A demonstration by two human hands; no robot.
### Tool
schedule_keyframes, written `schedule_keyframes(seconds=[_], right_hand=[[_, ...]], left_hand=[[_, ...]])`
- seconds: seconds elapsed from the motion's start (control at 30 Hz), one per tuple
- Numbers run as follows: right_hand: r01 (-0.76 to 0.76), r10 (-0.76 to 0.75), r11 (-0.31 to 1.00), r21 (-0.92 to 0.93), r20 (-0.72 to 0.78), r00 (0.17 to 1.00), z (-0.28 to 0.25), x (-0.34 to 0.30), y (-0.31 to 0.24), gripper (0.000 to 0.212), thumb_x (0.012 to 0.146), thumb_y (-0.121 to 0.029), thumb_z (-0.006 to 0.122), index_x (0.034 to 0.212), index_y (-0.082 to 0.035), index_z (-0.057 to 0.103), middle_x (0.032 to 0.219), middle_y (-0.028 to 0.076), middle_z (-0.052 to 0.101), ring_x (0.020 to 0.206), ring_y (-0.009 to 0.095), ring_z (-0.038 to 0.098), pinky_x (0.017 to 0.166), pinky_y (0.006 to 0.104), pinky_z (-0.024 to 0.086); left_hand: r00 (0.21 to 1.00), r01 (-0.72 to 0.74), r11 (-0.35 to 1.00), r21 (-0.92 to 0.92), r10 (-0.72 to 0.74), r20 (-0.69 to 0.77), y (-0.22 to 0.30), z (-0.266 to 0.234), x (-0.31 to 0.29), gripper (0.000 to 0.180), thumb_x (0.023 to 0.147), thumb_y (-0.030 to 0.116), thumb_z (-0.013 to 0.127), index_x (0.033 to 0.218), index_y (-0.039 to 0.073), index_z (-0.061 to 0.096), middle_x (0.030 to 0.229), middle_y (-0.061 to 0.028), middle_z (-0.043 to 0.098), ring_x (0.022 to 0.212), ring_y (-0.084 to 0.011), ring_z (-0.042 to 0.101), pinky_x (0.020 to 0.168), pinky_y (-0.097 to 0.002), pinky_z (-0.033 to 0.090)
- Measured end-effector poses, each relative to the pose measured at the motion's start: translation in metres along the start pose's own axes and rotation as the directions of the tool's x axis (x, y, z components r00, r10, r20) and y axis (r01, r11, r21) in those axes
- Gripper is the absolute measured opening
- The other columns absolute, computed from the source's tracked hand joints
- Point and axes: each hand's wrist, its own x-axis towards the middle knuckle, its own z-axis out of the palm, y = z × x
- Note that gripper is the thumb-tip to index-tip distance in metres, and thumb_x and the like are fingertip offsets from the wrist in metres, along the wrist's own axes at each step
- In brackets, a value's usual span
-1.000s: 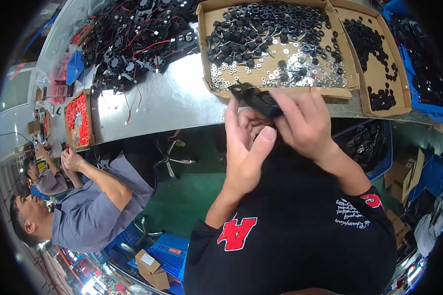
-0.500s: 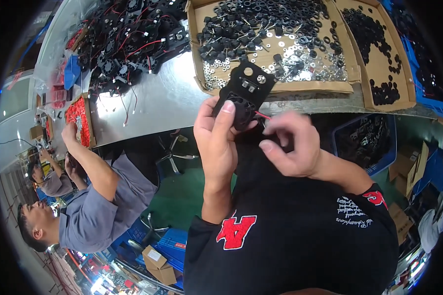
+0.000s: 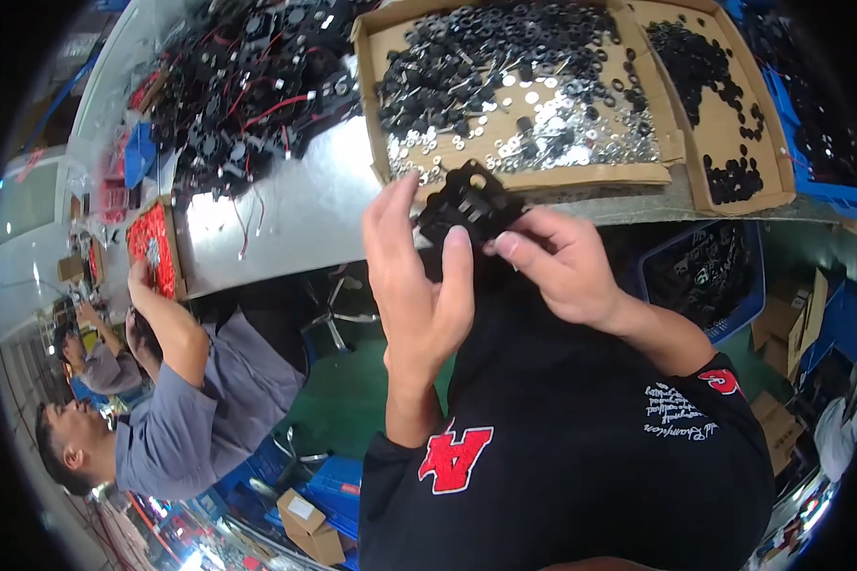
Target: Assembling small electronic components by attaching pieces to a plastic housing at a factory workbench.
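Note:
A black plate with a small fan (image 3: 476,202) is held up before the near edge of the bench, tilted and slightly blurred. My right hand (image 3: 573,271) pinches its lower right corner between thumb and fingers. On the other side, my left hand (image 3: 411,271) has its fingers stretched upward and apart. Its thumb tip overlaps the plate's lower edge; whether it touches cannot be made out. Just beyond the plate is a cardboard tray (image 3: 590,177) with black-headed screws, black rings and shiny washers.
A second cardboard tray (image 3: 779,181) with black rings stands right of the first. Wired fan plates (image 3: 248,95) are heaped on the bench at left. Under the bench sits a blue crate (image 3: 733,319). A co-worker (image 3: 224,409) on the left reaches into a box of red parts (image 3: 157,243).
My left fingers have come off the plate and opened out. My right hand has moved up and left onto the plate's corner, and the plate has tipped.

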Motion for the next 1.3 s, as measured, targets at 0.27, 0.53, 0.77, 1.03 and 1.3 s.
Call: schedule_keyframes(seconds=[0.27,0.53,0.77,1.03,1.3], right_hand=[[-0.109,0.057,0.936,0.334,0.163,0.985,0.008,-0.002,-0.012,0.019,0.097,-0.01,0.056,0.107,0.005,0.062,0.098,0.004,0.064,0.091,0.006,0.058,0.08,0.0232,0.048],[0.141,-0.142,0.941,-0.306,0.021,0.99,-0.023,-0.001,-0.043,0.019,0.088,-0.012,0.065,0.105,-0.003,0.065,0.096,0.007,0.062,0.088,0.012,0.06,0.067,0.024,0.048],[0.099,-0.501,0.562,-0.821,-0.244,0.83,-0.133,0.046,-0.082,0.018,0.088,-0.011,0.063,0.103,-0.003,0.068,0.089,0.006,0.064,0.076,0.013,0.059,0.07,0.025,0.047],[0.2,-0.128,0.107,-0.974,0.186,0.974,-0.137,0.136,-0.066,0.018,0.08,-0.013,0.067,0.092,-0.001,0.067,0.091,0.015,0.063,0.087,0.03,0.064,0.075,0.0372,0.051],[0.137,-0.21,0.209,-0.968,0.092,0.973,-0.127,0.125,-0.084,0.018,0.075,-0.014,0.066,0.08,0.003,0.064,0.082,0.018,0.064,0.073,0.034,0.062,0.069,0.0409,0.05]], left_hand=[[0.911,0.409,0.684,-0.604,-0.265,0.316,-0.007,0.022,-0.024,0.062,0.091,0.034,0.059,0.134,-0.006,0.041,0.112,-0.0136,0.054,0.102,-0.0222,0.054,0.093,-0.035,0.042],[0.885,0.459,0.664,-0.59,-0.397,0.242,0.001,0.032,-0.022,0.042,0.092,0.018,0.063,0.125,-0.001,0.047,0.102,-0.0049,0.052,0.096,-0.0132,0.049,0.088,-0.0284,0.04],[0.85,0.525,0.586,-0.618,-0.39,0.353,-0.011,0.021,-0.02,0.044,0.086,0.016,0.063,0.124,-0.005,0.054,0.097,-0.0036,0.05,0.09,-0.0109,0.046,0.083,-0.0253,0.038],[0.906,0.421,0.779,-0.464,-0.341,0.25,0.006,0.024,-0.021,0.028,0.082,0.011,0.07,0.105,0.0,0.057,0.085,-0.0001,0.051,0.078,-0.0079,0.047,0.072,-0.0214,0.041],[0.866,0.493,0.56,-0.666,-0.393,0.311,0.016,0.026,-0.016,0.02,0.088,0.003,0.064,0.106,-0.001,0.056,0.096,-0.006,0.061,0.087,-0.0102,0.057,0.082,-0.0246,0.046]])
